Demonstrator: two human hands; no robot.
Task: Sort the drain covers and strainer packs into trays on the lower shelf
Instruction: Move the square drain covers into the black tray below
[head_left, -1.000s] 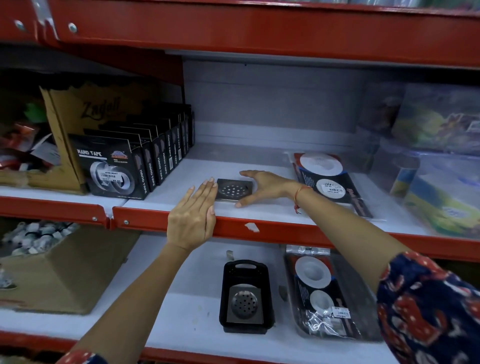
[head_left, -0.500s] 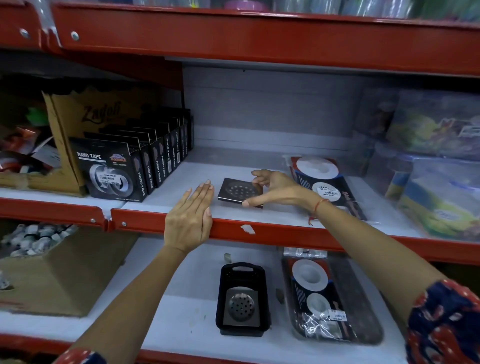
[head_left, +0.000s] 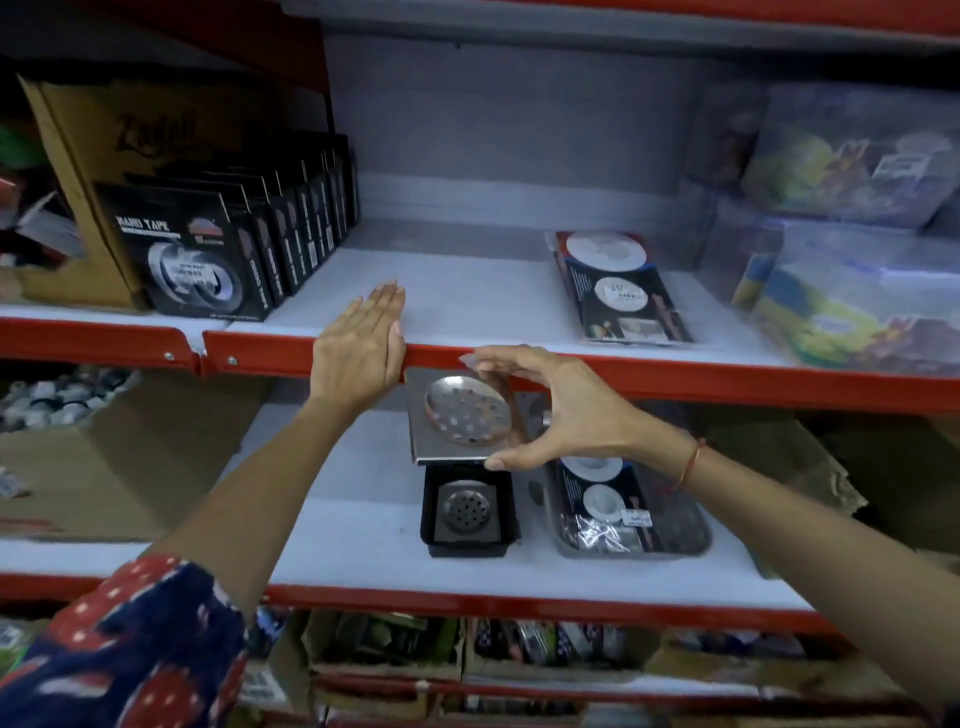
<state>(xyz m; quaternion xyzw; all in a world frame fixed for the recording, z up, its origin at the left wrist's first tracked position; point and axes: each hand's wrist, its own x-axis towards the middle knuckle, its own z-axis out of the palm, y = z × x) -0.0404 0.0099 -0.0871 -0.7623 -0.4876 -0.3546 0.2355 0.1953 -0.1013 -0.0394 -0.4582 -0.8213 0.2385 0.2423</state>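
Note:
My right hand (head_left: 563, 410) grips a square steel drain cover (head_left: 462, 415) by its right edge, holding it tilted in front of the red shelf lip, above the black tray (head_left: 431, 512). Another drain cover (head_left: 466, 506) lies inside that tray on the lower shelf. To its right, a grey tray (head_left: 696, 540) holds a strainer pack (head_left: 605, 506). More strainer packs (head_left: 621, 288) lie on the upper shelf. My left hand (head_left: 361, 345) rests flat on the upper shelf's front edge, fingers together, holding nothing.
Black nano tape boxes (head_left: 208, 254) stand in a row at upper left beside a cardboard box (head_left: 88, 156). Plastic-wrapped goods (head_left: 852, 291) fill the upper right. A carton of small fittings (head_left: 57, 410) sits at lower left. The red shelf lip (head_left: 727, 379) crosses between the shelves.
My right hand lifted the drain cover off the upper shelf and brought it down in front of the shelf lip, over the black tray. My left hand stayed on the edge.

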